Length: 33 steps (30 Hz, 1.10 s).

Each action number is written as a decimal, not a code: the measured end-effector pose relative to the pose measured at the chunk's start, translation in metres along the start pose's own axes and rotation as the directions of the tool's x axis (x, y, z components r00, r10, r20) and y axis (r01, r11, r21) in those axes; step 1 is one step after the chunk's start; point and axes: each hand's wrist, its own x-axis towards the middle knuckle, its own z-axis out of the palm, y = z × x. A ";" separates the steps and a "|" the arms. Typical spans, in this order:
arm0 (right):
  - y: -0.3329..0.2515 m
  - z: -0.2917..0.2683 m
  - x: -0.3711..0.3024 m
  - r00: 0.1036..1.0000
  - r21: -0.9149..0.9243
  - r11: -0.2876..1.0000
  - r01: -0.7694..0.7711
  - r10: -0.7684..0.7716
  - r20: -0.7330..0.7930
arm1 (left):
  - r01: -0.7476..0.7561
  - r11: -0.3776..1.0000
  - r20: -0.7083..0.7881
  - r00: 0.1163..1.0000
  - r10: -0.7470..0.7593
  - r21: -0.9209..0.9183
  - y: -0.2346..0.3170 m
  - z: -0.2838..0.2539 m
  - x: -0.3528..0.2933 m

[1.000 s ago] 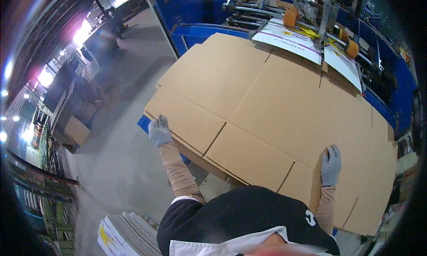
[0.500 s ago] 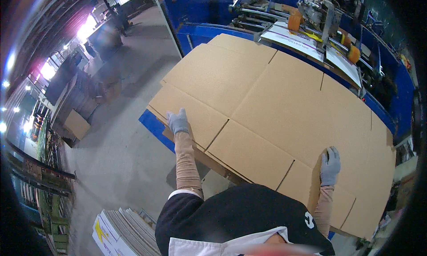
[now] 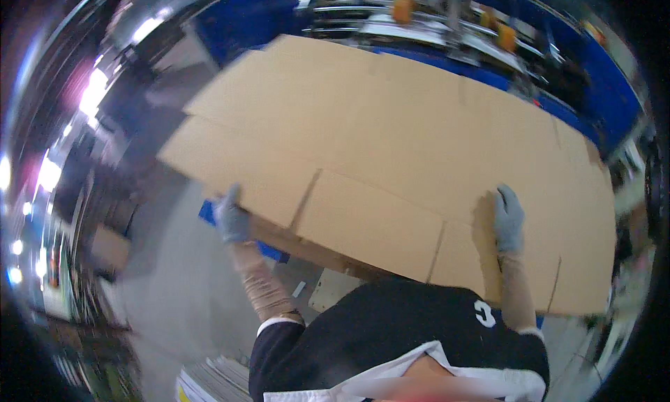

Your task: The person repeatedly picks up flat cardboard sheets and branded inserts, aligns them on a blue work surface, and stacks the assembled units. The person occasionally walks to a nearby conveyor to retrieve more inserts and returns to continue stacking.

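A large flat brown cardboard sheet point(image 3: 391, 144), scored and slotted like an unfolded box, spreads out in front of me. My left hand point(image 3: 232, 216), in a grey glove, is closed at its near left edge; the thumb shows near the top face and the other fingers are partly hidden and blurred. On the right part of the sheet rests my right hand point(image 3: 509, 220), also gloved, its fingers stretched out and pointing away from me. More brown cardboard point(image 3: 314, 250) shows below the sheet's near edge.
Beyond the sheet stands a blue machine point(image 3: 241, 21) with metal bars, orange rollers point(image 3: 403, 10) and white printed sheets point(image 3: 398, 26). A stack of white-faced cardboard point(image 3: 216, 381) is on the floor at my lower left. A brown box point(image 3: 110, 248) stands farther left.
The view has shifted and blurred. The top sheet's left end now reaches farther out over the floor. My left hand has gone from the sheet's top face to its near edge.
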 end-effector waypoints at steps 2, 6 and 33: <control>-0.011 -0.004 0.002 0.981 0.253 0.950 -0.184 0.192 -0.006 | -0.086 0.995 0.099 0.992 0.081 0.041 0.053 0.027 -0.009; -0.030 -0.023 0.021 0.929 0.724 0.588 -0.360 0.298 0.220 | -0.284 0.940 0.303 0.927 0.219 0.189 0.121 0.081 -0.048; 0.123 -0.120 -0.089 0.809 -0.422 0.826 -0.372 0.065 -0.585 | -0.876 0.391 0.709 0.466 0.529 0.284 0.065 0.127 -0.041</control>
